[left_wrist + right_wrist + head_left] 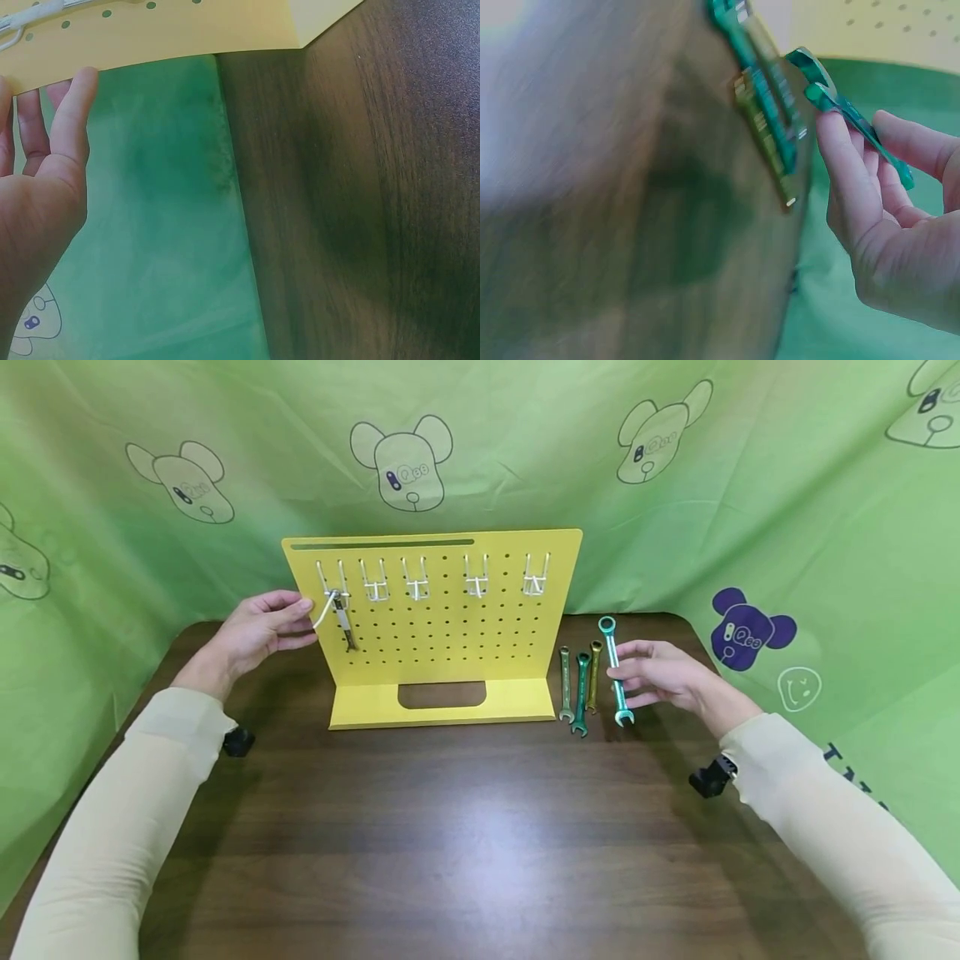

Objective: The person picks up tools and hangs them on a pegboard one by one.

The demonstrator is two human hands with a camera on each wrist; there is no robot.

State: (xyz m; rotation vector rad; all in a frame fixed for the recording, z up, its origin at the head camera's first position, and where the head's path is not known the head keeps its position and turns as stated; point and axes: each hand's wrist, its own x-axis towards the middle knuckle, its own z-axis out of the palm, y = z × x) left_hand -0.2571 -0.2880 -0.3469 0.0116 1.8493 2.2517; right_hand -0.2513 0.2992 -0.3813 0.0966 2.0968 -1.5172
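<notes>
In the head view, my left hand (262,627) pinches the left edge of a yellow pegboard (420,656); the thumb shows at the front and other fingers reach behind. Beside that hand, a silver wrench (345,625) hangs from the leftmost white hook (327,607). My right hand (663,677) holds a teal combination wrench (617,681) between thumb and fingers, ring end up and open end down. Just left of it a green-gold wrench (566,685), a dark green wrench (581,693) and a gold wrench (594,677) lie on the table.
Several more white hooks, such as the rightmost hook (535,578), line the pegboard's upper part without tools. The board stands on a dark wooden table (420,827). Behind hangs a green printed cloth (510,460).
</notes>
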